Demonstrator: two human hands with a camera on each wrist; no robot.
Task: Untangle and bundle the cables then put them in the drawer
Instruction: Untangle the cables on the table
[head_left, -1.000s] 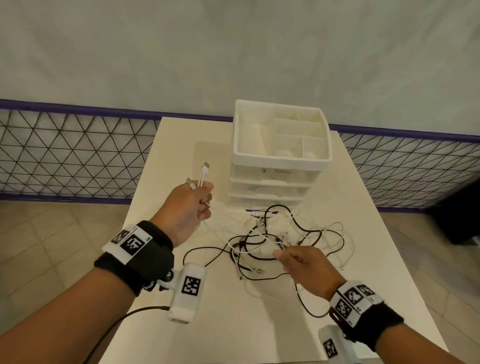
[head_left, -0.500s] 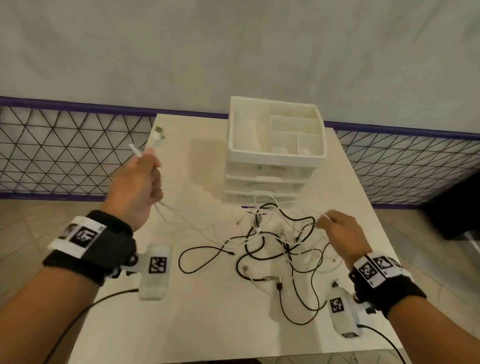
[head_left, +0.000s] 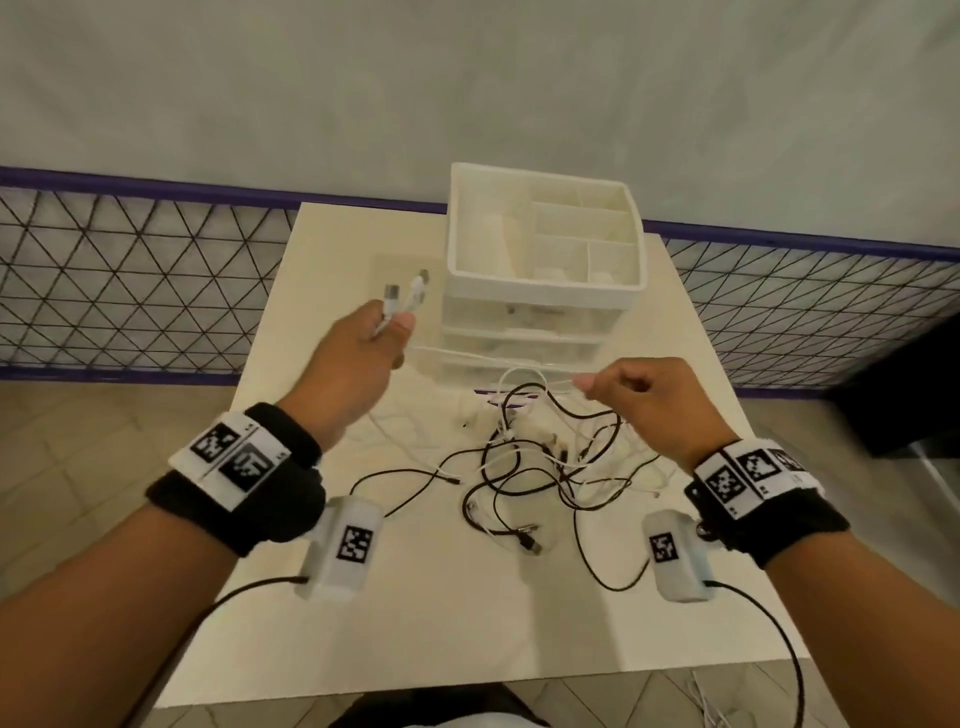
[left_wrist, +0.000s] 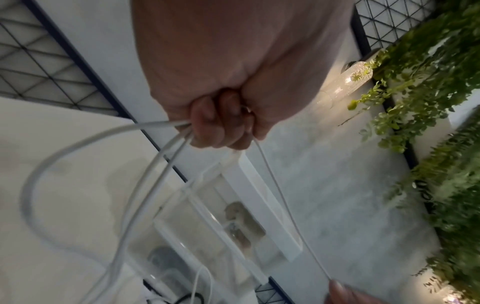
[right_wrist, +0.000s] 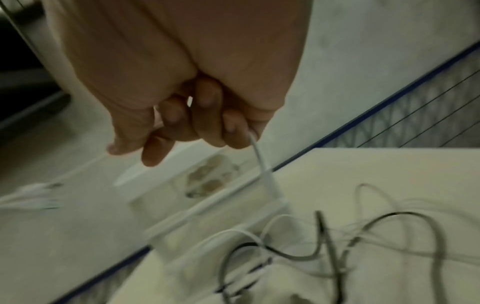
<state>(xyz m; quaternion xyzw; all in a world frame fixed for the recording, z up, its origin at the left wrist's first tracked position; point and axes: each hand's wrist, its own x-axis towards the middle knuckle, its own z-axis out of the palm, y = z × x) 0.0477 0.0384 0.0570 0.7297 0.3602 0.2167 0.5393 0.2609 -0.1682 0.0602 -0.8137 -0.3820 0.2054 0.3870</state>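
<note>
My left hand (head_left: 382, 338) grips a white cable (head_left: 498, 359) above the table's left middle, with two plug ends (head_left: 405, 293) sticking up out of the fist. In the left wrist view the fist (left_wrist: 221, 125) is closed round several white strands (left_wrist: 145, 170). My right hand (head_left: 618, 387) pinches the same white cable between thumb and forefinger, so it runs taut between both hands. In the right wrist view the fingers (right_wrist: 231, 127) curl on a white cable (right_wrist: 262, 162). Below lies a tangle of black and white cables (head_left: 545, 467). The white drawer unit (head_left: 540, 291) stands behind.
The cream table (head_left: 467, 623) has bare surface near its front edge. A wire mesh fence (head_left: 130, 291) with a purple rail runs behind, below a grey wall. Green foliage (left_wrist: 428, 102) shows in the left wrist view. Another cable (head_left: 711, 701) lies on the floor at right.
My left hand has swung back from the far left towards the drawer unit, still holding the plug ends. My right hand has risen and moved in, drawing the white cable taut.
</note>
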